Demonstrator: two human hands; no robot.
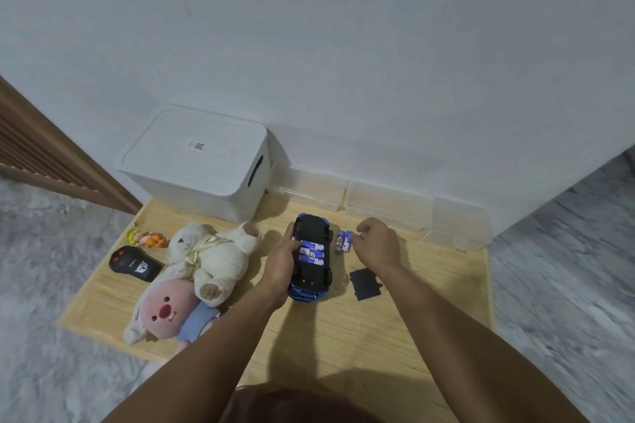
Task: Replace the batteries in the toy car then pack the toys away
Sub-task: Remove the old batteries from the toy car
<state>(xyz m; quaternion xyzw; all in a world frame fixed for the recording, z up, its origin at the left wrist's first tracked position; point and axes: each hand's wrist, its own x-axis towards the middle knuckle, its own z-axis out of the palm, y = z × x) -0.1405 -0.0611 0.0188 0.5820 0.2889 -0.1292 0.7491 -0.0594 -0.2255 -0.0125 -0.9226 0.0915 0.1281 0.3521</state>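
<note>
Car lies belly-up on the desk, three batteries seated; left hand grips it, right hand at three o'clock curls over two loose batteries, whether touching unclear.

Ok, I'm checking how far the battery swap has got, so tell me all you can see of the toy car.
The toy car lies upside down on the wooden board, its black underside up and glossy blue body showing at the ends. Its battery bay is open, holding three blue batteries side by side. The left hand grips its left flank. The black cover lies apart, to its right.
</note>
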